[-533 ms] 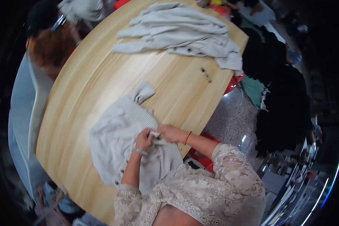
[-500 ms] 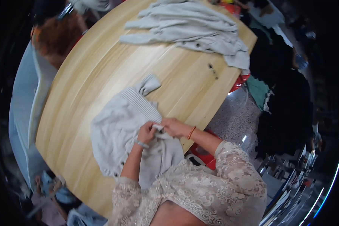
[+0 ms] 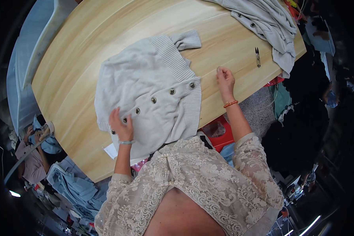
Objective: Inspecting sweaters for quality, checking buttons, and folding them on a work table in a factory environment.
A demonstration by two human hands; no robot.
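Observation:
A light grey knitted cardigan (image 3: 145, 82) lies on the wooden table in front of me, its ribbed hem toward the right and a row of dark buttons down its front. My left hand (image 3: 121, 125) is over the cardigan's lower left, beside the buttons, with fingers apart and nothing held. Off the cardigan's right side, my right hand (image 3: 225, 82) is raised above the bare wood. Its thumb and fingertips are pinched together; whatever may be between them is too small to see. Small black thread snips (image 3: 257, 57) lie farther right, beyond that hand.
A second light grey buttoned cardigan (image 3: 269, 23) is heaped at the table's far right, one part hanging over the edge. A white tag (image 3: 111, 150) pokes out near the first cardigan's lower left. Below the table's near edge is a red container (image 3: 218, 135). Dark fabric (image 3: 299, 118) is piled at right.
Both hands were together at the cardigan's hem; now they are apart, the left moved left and opened, the right lifted away to the right. The buttoned front now lies spread out. The view has shifted.

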